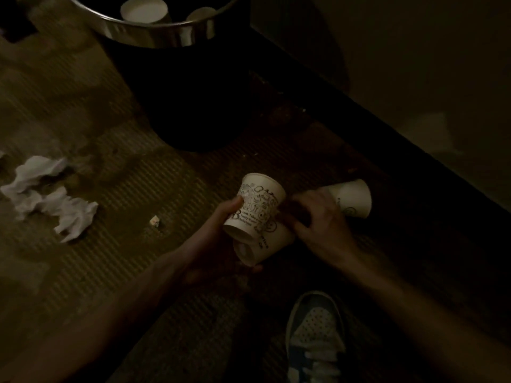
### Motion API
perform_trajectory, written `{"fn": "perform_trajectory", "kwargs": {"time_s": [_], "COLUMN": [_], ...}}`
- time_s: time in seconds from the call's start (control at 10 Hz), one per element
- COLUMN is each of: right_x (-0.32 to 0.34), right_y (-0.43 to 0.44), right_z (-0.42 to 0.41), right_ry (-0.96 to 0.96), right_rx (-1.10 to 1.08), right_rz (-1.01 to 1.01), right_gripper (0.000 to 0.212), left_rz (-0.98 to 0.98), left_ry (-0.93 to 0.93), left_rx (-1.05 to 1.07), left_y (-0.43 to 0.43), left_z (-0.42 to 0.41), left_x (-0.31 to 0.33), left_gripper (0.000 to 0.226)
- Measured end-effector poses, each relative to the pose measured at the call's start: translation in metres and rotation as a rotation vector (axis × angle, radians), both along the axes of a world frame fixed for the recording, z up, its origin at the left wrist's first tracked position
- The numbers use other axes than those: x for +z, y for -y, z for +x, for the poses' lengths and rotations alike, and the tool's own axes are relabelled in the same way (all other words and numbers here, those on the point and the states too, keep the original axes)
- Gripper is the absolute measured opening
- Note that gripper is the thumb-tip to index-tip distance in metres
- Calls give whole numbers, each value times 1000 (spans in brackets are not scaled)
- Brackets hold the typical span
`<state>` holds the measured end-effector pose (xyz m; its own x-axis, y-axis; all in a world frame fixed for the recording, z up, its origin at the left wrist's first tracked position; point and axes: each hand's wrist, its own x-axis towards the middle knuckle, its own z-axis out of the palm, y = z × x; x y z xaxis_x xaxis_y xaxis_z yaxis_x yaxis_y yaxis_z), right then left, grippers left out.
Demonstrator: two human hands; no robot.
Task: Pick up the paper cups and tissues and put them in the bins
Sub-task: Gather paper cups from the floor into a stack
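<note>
The left hand grips the printed cups; the fallen cup lies sideways just beyond the nearer right hand (its grasp unclear).

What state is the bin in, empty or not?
Not empty: a white paper cup and a dimmer second cup show inside the bin.

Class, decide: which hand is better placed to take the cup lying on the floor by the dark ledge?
Right. The right hand is directly beside that floor cup; the left hand already grips a printed cup and is farther away.
</note>
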<state>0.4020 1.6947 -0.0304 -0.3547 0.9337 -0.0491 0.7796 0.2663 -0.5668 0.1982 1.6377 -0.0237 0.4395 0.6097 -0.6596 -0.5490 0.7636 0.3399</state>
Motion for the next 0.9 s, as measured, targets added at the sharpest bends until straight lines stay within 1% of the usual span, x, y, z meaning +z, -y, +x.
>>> {"fn": "perform_trajectory", "kwargs": {"time_s": [0.1,0.2,0.3,0.4,0.5,0.6,0.7,0.8,0.9], "right_x": [1,-13,-20,-27,-28,-27,-26,-22,-21], "right_y": [-15,-20,-23,-20,-18,-11,-5,-13,-32], "right_z": [12,26,41,44,41,29,11,6,19], "right_ry": [215,410,452,447,372,311,-67,-241,-72], "right_rx": [-14,-68,-59,-50,-81,-79,-288,-434,-447], "right_rz": [182,37,-138,-95,-166,-312,-556,-566,-388], "right_gripper": [59,74,81,70,65,65,57,58,78], "left_rz": [37,65,69,83,103,111,125,142,173], "left_ry": [-70,-179,-158,-141,-111,-125,-188,-216,-220], "left_rx": [19,-16,-95,-112,-113,-91,-61,-53,-48], "left_y": [-2,-1,-3,-2,0,2,4,5,2], "left_z": [-3,-6,-12,-17,-19,-21,-23,-26,-28], "left_x": [8,9,8,2,-1,-3,-5,-6,-5], "left_gripper": [122,119,86,82,73,65,58,55,57]}}
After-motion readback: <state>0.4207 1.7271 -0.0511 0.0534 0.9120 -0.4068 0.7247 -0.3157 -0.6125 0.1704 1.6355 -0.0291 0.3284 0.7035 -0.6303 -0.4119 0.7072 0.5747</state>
